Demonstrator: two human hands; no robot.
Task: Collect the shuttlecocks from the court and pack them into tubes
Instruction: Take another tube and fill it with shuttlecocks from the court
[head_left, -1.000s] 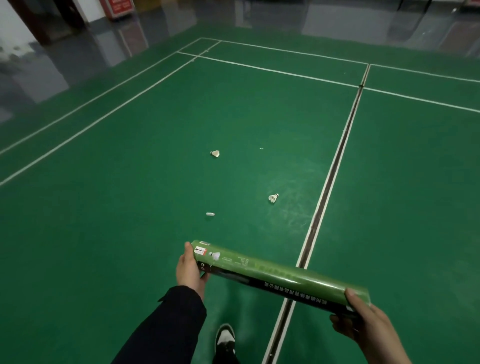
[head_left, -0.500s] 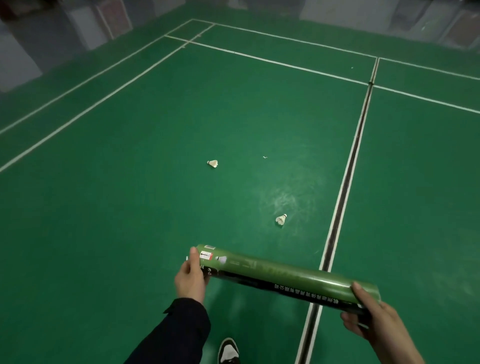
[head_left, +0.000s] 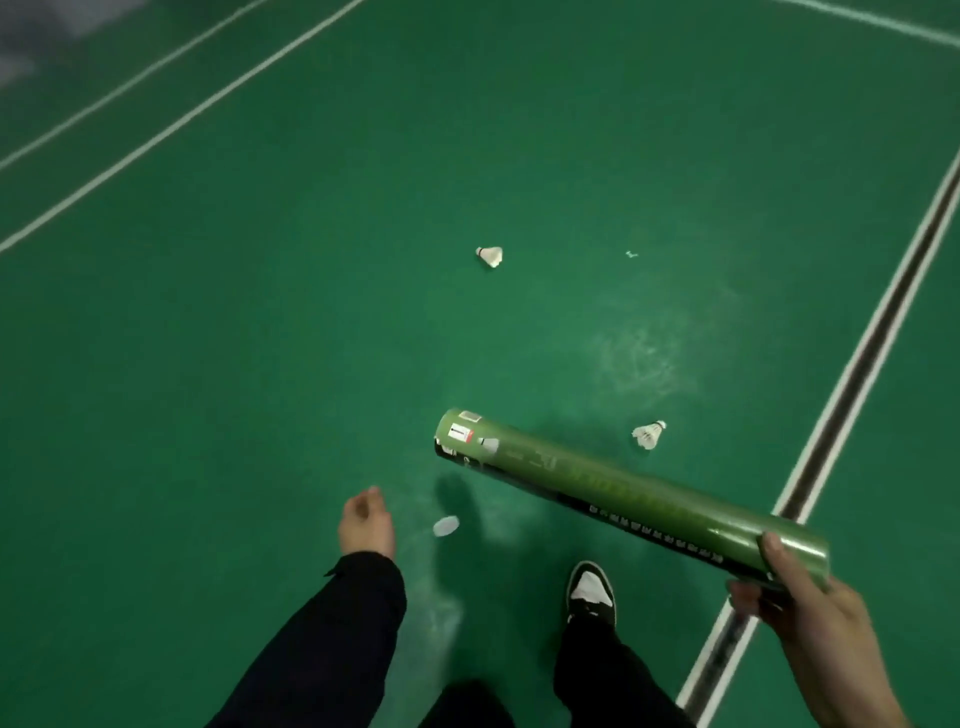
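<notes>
Tube (head_left: 623, 488): right hand (head_left: 800, 608) grips its near end.
Left hand (head_left: 363, 525) free, fingers loosely curled; two shuttlecocks (head_left: 490, 256) on court (head_left: 260, 338).

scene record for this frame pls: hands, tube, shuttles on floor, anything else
right hand: grips the near end of the tube
left hand: off the tube, holds nothing, fingers loosely curled
tube: green, held roughly level above the floor, far end pointing up-left
far shuttlecock: on its side on the court
near shuttlecock: on its side, just beyond the tube
white disc: small, below the tube's far end, beside the left hand; possibly the cap, cannot confirm
shoe: black and white, beneath the tube
court line: right of the near shuttlecock
</notes>
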